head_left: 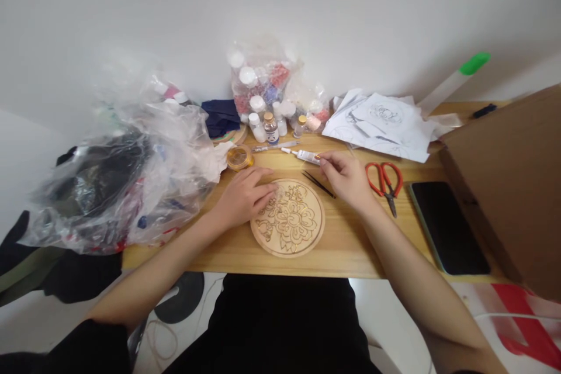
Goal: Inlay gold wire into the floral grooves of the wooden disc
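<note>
The disc (pixel 302 244) lies flat on the table (pixel 350 245), by its near edge, between the two arms. The left hand (pixel 245 196) rests over the disc's far left part, fingers loosely spread with thumb and forefinger apart, and nothing shows in its grasp. The right hand (pixel 344 175) is narrow, thumb and finger pinched at the right end of the tube (pixel 307 156), which lies just beyond the disc; it seems to hold it, though how firmly is hard to tell. The large flower (pixel 295 218) and the leaves near it carry gold outlines, so the outlining looks well along. Grey lines show at the far left, beside the left fingers, so that part may be left to outline; the hand hides some of it. Inside the outlines the wood looks bare, with no colour laid in. Tweezers (pixel 319 184) lie just right of the disc, snips (pixel 387 184) farther right, and a spool (pixel 239 157) to the far left; no hand is on any of them.
</note>
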Action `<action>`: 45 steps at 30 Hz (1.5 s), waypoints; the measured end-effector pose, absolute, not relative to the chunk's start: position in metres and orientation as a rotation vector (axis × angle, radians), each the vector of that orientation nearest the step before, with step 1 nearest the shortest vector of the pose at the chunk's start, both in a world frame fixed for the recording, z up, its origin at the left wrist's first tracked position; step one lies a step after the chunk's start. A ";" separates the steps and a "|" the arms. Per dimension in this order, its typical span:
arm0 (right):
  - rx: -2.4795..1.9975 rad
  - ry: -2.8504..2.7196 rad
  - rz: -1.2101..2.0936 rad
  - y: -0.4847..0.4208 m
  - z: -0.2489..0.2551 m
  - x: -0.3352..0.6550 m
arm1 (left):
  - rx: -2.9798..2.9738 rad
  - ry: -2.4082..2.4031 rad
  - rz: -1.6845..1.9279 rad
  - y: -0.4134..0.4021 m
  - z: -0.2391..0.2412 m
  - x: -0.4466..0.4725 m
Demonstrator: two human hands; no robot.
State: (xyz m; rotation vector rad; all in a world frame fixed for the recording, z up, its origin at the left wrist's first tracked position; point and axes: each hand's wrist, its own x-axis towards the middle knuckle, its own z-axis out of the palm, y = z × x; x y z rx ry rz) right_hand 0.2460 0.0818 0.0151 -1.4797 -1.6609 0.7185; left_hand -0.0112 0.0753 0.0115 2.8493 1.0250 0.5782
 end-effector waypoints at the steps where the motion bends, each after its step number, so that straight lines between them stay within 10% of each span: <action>1: -1.481 -1.665 0.718 0.082 0.015 0.246 | 2.847 1.029 0.584 0.076 0.012 -0.010; 45: -1.533 -1.859 0.678 0.067 0.022 0.230 | 2.924 0.890 0.329 0.094 0.022 -0.007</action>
